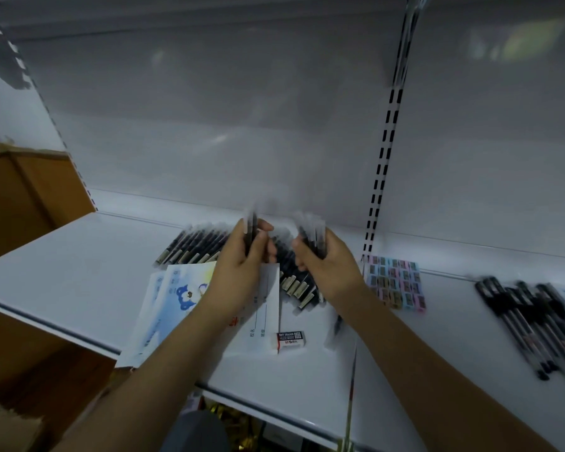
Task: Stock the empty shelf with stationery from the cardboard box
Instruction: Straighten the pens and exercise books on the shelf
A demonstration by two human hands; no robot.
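**Two fistfuls of pens over a crowded shelf**

White shelving fills our view, its shelf (79, 262) already carrying stock. We hold both hands up near the back panel: our left hand (242, 265) has its fingers (264, 246) curled round a small clutch of dark pens (251, 233), and our right hand (330, 265) is wrapped round a second bundle (313, 236). Both bundles stand roughly upright and blur with motion, so we cannot count them.

Below our hands lies a row of laid-out pens (193, 246), with notebooks (180, 288) in front, a lone eraser (289, 340) near the front edge, a sheet of small coloured erasers (395, 282) to the right, and another pen group (529, 318) well off to the right. The cardboard box (20, 370) sits low at our left.

We judge the risks this way: slick tubes gripped loosely may slide out and roll off the front edge. Setting a bundle down hard could scatter the neat row beneath. A stray pen (336, 324) by our right wrist looks easy to knock off.
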